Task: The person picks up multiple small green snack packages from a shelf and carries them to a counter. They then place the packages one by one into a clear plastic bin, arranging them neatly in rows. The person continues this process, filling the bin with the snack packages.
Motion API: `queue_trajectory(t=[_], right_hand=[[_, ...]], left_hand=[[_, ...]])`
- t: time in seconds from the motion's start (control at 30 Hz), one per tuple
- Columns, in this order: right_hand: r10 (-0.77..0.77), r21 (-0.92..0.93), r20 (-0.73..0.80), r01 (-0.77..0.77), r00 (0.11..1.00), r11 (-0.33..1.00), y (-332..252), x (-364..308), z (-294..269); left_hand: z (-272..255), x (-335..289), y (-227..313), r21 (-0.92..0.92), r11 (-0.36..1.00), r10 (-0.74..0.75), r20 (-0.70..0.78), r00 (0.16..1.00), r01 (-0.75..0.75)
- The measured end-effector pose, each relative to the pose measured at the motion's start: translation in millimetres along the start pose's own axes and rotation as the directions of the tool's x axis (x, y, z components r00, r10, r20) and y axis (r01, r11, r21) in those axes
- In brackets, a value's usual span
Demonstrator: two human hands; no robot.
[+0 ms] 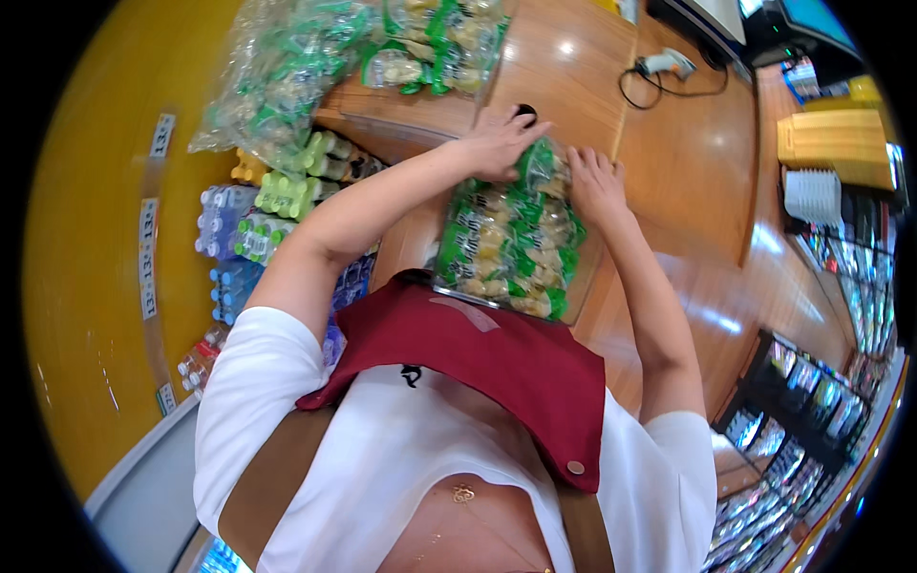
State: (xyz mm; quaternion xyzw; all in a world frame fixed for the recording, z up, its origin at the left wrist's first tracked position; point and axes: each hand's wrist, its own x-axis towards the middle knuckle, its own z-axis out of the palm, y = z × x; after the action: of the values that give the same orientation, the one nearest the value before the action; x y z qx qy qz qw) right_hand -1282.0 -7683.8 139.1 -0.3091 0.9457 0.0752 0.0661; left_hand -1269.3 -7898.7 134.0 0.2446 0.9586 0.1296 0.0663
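Observation:
A clear tray (437,288) stands on the wooden counter against my front, filled with clear-and-green packs (497,244) of pale, lumpy food. At its far end, my left hand (501,145) is closed about the end of a food pack (541,164), its thumb side against the wrapper. A small round black thing shows just beyond those fingers. At the far right corner, my right hand (598,186) lies palm down, its fingers stretched out and slightly apart, against the edge of the packs. Its fingertips' undersides are hidden.
A large clear bag (277,81) of similar packs lies at the far left, beside another packed tray (430,53). Shrink-wrapped bottles (229,215) stand below the counter at left. A corded handheld scanner (669,64) lies at the far right; shelves (798,387) stand beyond.

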Motion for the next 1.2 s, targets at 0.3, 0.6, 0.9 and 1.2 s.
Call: queue_trajectory(t=[0.3,0.6,0.9,1.2], right_hand=[[0.160,0.291,-0.168,-0.106,0.973,0.951,-1,-33,-9],[0.119,0.573,-0.308,0.084,0.944,0.815,3,-36,-53],[-0.100,0.735,-0.119,0.156,0.988,0.660,-6,-6,-122],[0.166,0.992,0.044,-0.062,0.985,0.106,28,-10,-44]], left_hand=[[-56,-14,-121,0.107,0.780,-0.597,-0.166,0.785,0.616],[-106,-38,-150,0.066,0.882,-0.469,0.042,0.882,0.466],[-134,-8,3,-0.509,0.860,0.130,0.290,0.948,0.038],[-13,-43,66,-0.289,0.872,-0.311,0.299,0.902,0.396]])
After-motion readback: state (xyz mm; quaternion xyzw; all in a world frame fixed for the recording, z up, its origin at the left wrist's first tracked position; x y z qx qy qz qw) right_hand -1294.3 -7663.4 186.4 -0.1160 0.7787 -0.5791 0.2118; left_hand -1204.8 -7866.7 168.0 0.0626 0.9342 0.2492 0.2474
